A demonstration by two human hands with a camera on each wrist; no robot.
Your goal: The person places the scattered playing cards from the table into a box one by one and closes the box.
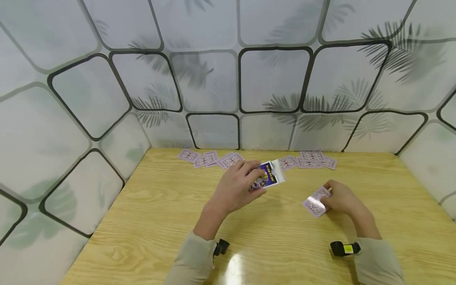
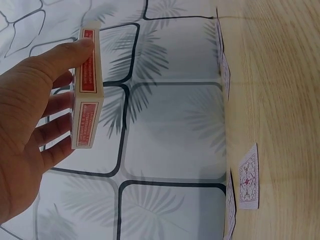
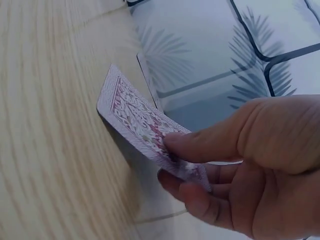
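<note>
The left hand (image 1: 235,185) is holding a box (image 1: 269,176) mid-picture; only the left wrist view is showing its blurry red labels (image 2: 87,124). Lower right, the right hand (image 1: 342,198) is pinching a card (image 1: 315,203).

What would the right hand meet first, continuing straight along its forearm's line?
Likely the rear right cards, before the patterned wall; height is unclear, so the right hand might pass above them.

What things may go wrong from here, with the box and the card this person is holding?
The right hand pinches the card near one end, so it might slip or bend.
The left hand holds the box above the table; if the grip loosens, it could fall.
Some back cards overlap, so moving one may drag another.
</note>
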